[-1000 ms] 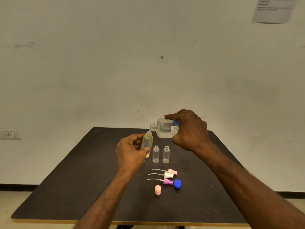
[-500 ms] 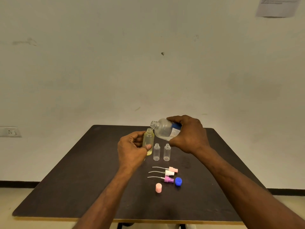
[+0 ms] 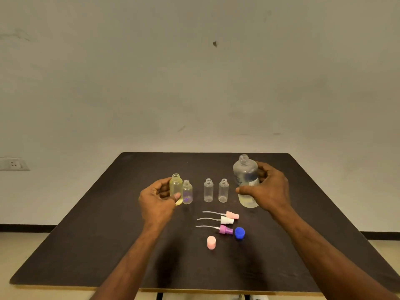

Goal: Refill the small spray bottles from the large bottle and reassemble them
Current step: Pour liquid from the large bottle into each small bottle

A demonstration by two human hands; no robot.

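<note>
Left hand (image 3: 159, 198) gripping yellow bottle (image 3: 176, 188), right hand (image 3: 268, 189) wrapped round upright large bottle (image 3: 246, 180) — table edges (image 3: 91, 193) well apart

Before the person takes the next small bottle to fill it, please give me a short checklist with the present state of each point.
1. Large bottle upright on the table, right hand round it: ok.
2. Yellowish bottle upright, left hand holding it: ok.
3. Three clear small bottles upright, necks open: ok.
4. Three spray heads lying near: ok.
5. A hand free for the next bottle: not ok.
6. Enough liquid in large bottle: cannot tell.
</note>
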